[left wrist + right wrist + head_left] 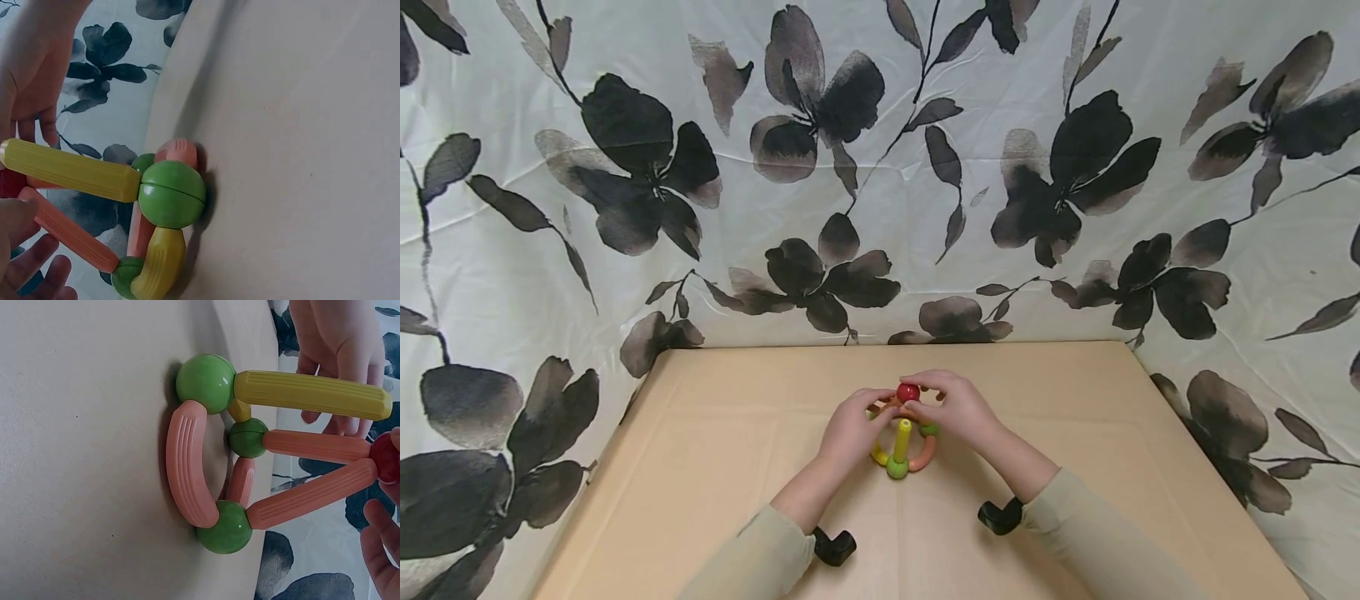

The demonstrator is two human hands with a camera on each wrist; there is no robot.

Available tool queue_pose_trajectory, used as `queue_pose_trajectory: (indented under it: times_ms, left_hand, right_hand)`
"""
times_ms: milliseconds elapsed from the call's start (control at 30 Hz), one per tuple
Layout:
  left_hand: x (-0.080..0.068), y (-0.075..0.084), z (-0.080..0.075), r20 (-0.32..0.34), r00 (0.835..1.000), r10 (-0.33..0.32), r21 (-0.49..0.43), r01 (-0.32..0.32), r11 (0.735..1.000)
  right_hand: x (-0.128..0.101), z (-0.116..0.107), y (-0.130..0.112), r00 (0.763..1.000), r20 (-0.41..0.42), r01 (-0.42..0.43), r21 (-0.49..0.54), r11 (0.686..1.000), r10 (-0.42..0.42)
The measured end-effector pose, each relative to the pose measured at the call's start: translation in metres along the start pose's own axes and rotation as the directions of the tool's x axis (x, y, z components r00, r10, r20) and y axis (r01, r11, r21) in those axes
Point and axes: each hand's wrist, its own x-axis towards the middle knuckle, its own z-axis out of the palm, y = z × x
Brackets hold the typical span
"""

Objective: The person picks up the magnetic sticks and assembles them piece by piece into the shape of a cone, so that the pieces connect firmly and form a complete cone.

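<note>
A small toy frame of rods and balls stands on the tan table (715, 467). Its base ring has curved pink (187, 465) and yellow (156, 262) pieces joined by green balls (206, 382). Two straight pink rods (309, 494) rise to a red ball (907, 392) at the top. A straight yellow rod (902, 439) rises from the nearest green ball (172, 194). My right hand (917, 400) pinches the red ball from the right. My left hand (874, 406) curls its fingers round the yellow rod's top end, right beside the red ball.
A white cloth with black flowers (880, 167) hangs behind and beside the table. Bare tabletop lies left, right and in front of the toy. Black wrist mounts (1000, 517) sit low over the near part of the table.
</note>
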Motion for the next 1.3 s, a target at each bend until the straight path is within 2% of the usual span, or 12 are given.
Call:
queue_pose_trajectory:
  times_ms: [133,267,400,500,633,733,1033,1300]
  left_hand:
    - [-0.01,0.003,-0.002,-0.011,0.999,-0.033,-0.085,0.032,0.996]
    - [-0.021,0.005,-0.002,0.022,0.997,-0.07,-0.165,0.072,0.984]
    - [-0.03,0.006,0.0,0.075,0.994,-0.079,-0.184,0.091,0.979]
    - [-0.033,0.006,0.003,0.101,0.994,-0.05,-0.168,0.067,0.984]
    - [-0.035,0.003,0.008,0.116,0.993,-0.011,-0.149,0.028,0.988]
    - [-0.034,0.001,0.01,0.114,0.994,-0.005,-0.149,0.022,0.989]
    - [-0.028,-0.003,0.012,0.113,0.992,-0.058,-0.15,0.075,0.986]
    - [-0.025,-0.005,0.011,0.103,0.993,-0.061,-0.15,0.076,0.986]
  right_hand:
    - [0.001,-0.001,0.001,1.0,0.005,-0.017,0.007,1.0,0.016]
    - [0.001,0.0,0.002,0.999,0.017,-0.049,0.013,0.999,0.049]
    - [0.001,0.0,0.003,0.996,0.026,-0.084,0.024,0.996,0.084]
    - [0.001,-0.001,0.002,0.995,0.026,-0.095,0.029,0.995,0.094]
    - [0.0,-0.002,0.001,0.994,0.027,-0.102,0.036,0.994,0.101]
    - [0.0,-0.003,0.0,0.995,0.031,-0.1,0.05,0.994,0.099]
    - [-0.002,-0.003,-0.002,0.996,0.031,-0.09,0.051,0.995,0.089]
    - [-0.004,0.002,-0.002,0.997,0.027,-0.069,0.065,0.995,0.068]
